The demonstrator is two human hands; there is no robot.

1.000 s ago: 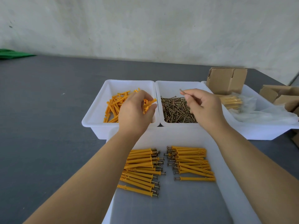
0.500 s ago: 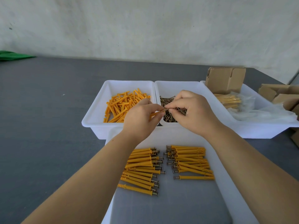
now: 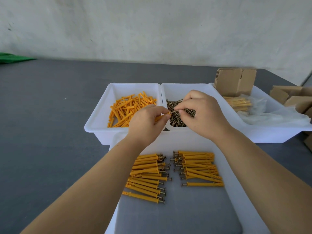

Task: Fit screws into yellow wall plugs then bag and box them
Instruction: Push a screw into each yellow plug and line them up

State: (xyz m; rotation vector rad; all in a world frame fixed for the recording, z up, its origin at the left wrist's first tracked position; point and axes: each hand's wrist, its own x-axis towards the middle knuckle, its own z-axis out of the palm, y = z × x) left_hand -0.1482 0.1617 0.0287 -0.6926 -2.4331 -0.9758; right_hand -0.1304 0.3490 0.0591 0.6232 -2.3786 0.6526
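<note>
Change since 0.5 s ago: both hands remain together above the seam of the 2 rear bins, barely shifted; against 1 s ago, when they were apart over separate bins, they have closed in on each other. Left hand (image 3: 145, 123): fingers curled, pinching 1 yellow wall plug (image 3: 161, 116), of which only a short length shows between thumb and forefinger. Right hand (image 3: 201, 114): thumb and forefinger pinched on 1 screw (image 3: 174, 111), its tip meeting the open end of the plug; how far it has entered cannot be told. Plug bin (image 3: 99, 123), white, rear left: loose heap of empty plugs (image 3: 128, 109). Screw bin (image 3: 175, 89), white, rear centre, touching the plug bin: pile of dark loose screws (image 3: 177, 119), partly hidden by the right hand. Right bin (image 3: 273, 134), white: flat folded cardboard box (image 3: 234, 81) standing at its far end, a clear bag of finished plugs (image 3: 243, 104), further crumpled plastic bags (image 3: 276, 118). Front tray (image 3: 239, 191), white, nearest the person: 2 rows of assembled plugs, left row (image 3: 148, 174) and right row (image 3: 199, 168), screw heads facing the middle gap. Grey table (image 3: 50, 132) beneath all; more cardboard (image 3: 293, 97) at far right; green item (image 3: 11, 57) at far left edge.
</note>
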